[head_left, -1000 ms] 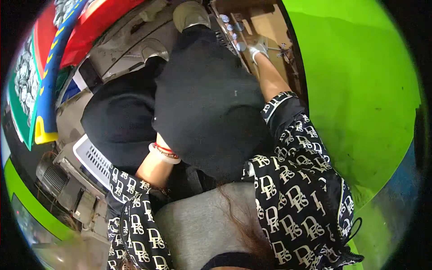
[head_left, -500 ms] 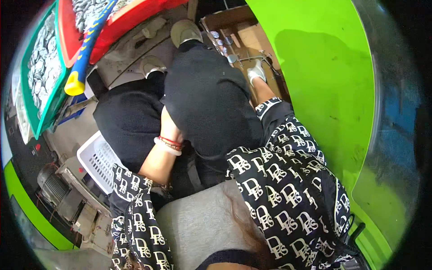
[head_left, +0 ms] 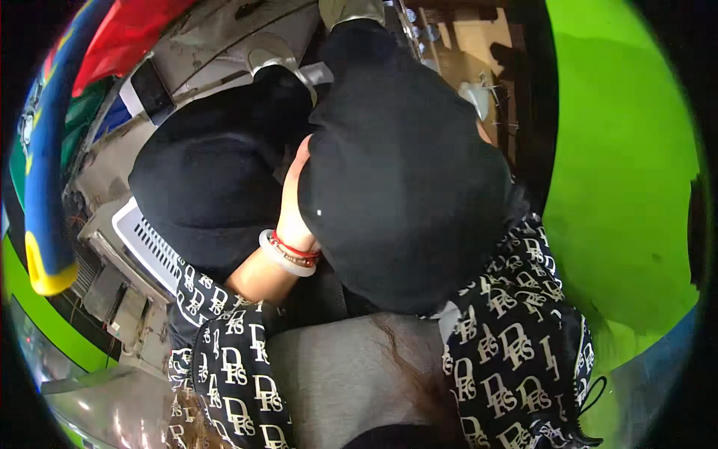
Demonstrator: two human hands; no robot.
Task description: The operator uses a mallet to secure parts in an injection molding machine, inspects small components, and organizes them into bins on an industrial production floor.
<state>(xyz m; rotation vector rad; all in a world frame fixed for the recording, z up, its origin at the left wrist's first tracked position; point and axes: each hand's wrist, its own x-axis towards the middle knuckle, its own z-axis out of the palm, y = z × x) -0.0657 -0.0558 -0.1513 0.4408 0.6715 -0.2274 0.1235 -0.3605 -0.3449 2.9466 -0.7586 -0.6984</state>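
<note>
My left hand [head_left: 295, 213], with bracelets at its wrist, lies between my legs against the inner side of my raised right leg [head_left: 404, 165] in black trousers. One digit stretches up along the cloth; the other fingers are hidden behind the leg. Past the right knee, my right hand [head_left: 474, 99] in white shows only in part, its forearm mostly covered by the knee. It is at a brown box [head_left: 473, 46], beside thin metal rods [head_left: 493, 93]. Its fingers are too small and covered to read. Small round pieces [head_left: 419, 31] sit along the box's left side.
A blue handle with a yellow end [head_left: 54, 202] juts in at left, before a red bin [head_left: 131, 34] and a green bin [head_left: 86, 116]. A white slotted basket [head_left: 146, 239] stands by my left leg. The bright green panel [head_left: 621, 150] borders the right.
My view has shifted, so the box and bins sit higher and the blue handle lower left. The right knee looks bigger and covers more of my right forearm. My left hand stays against the leg.
</note>
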